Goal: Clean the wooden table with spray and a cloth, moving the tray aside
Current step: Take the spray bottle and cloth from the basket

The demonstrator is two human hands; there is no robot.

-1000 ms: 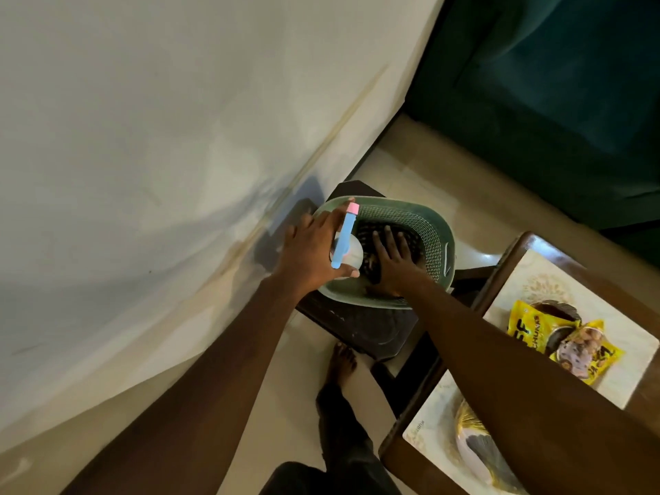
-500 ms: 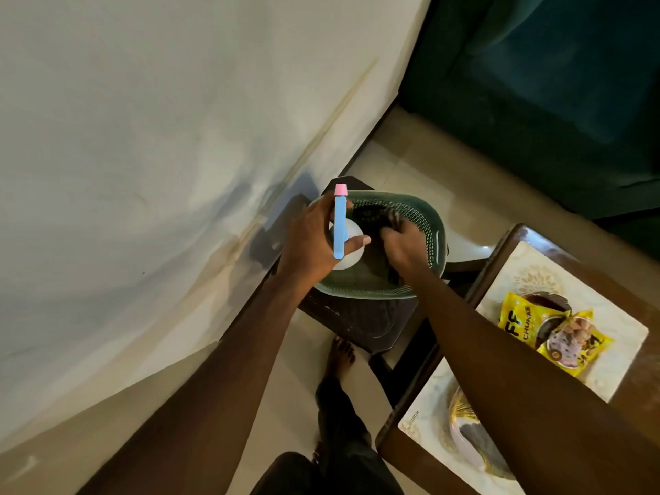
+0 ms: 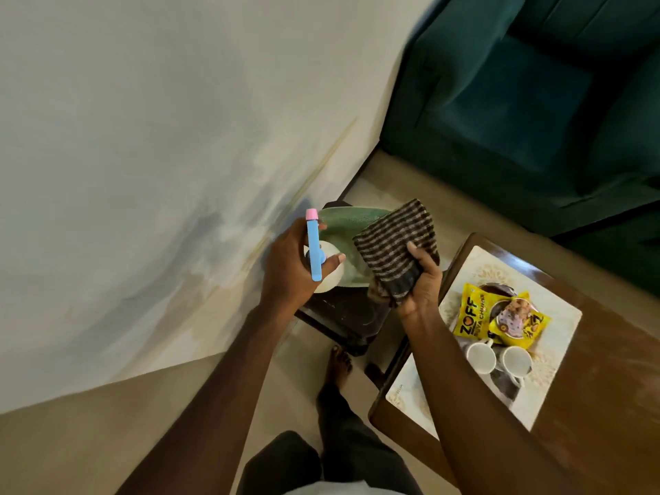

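Note:
My left hand [image 3: 289, 266] grips a white spray bottle [image 3: 330, 271] with a blue and pink nozzle, held above a green basket [image 3: 343, 223]. My right hand [image 3: 421, 284] holds a brown striped cloth [image 3: 396, 244], lifted clear of the basket. At the right stands the wooden table [image 3: 603, 380]. On it lies a pale patterned tray [image 3: 557, 334] carrying yellow snack packets [image 3: 500, 316] and two white cups [image 3: 498, 359].
The green basket rests on a dark stool [image 3: 350, 316] against the white wall [image 3: 143, 173]. A dark green sofa [image 3: 535, 101] fills the upper right. My bare foot [image 3: 337, 369] stands on the pale floor between stool and table.
My right hand has pulled the striped cloth up out of the basket. My left hand has lifted the spray bottle slightly. The view has shifted toward the table.

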